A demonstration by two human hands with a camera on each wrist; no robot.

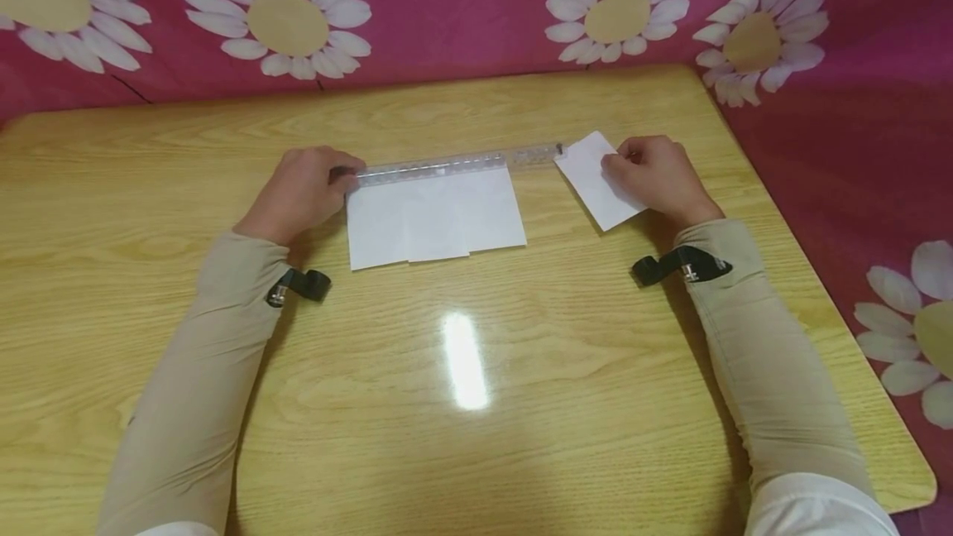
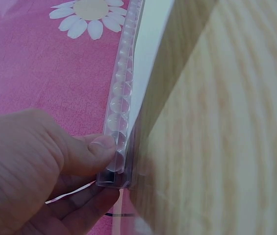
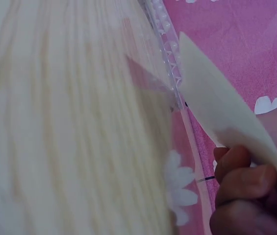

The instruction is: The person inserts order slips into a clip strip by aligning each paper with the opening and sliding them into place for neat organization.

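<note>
A clear plastic ticket rail point(image 1: 439, 167) with a row of round beads lies across the table's far half. White paper slips point(image 1: 439, 217), 3 side by side and slightly overlapping, sit with their top edges at the rail. My left hand point(image 1: 301, 189) pinches the rail's left end; in the left wrist view the thumb point(image 2: 102, 143) lies on top of it. Another white slip point(image 1: 598, 180) is in my right hand point(image 1: 663, 176), pinched at its right side. Its left corner is close by the rail's right end. In the right wrist view the slip point(image 3: 216, 88) stands curved, fingers point(image 3: 248, 188) curled against it.
The wooden table point(image 1: 536, 404) has a back edge and a right edge against a pink cloth point(image 1: 462, 15) printed with daisies. A black wrist mount point(image 1: 301, 284) is on the left sleeve, another mount point(image 1: 681, 265) on the right.
</note>
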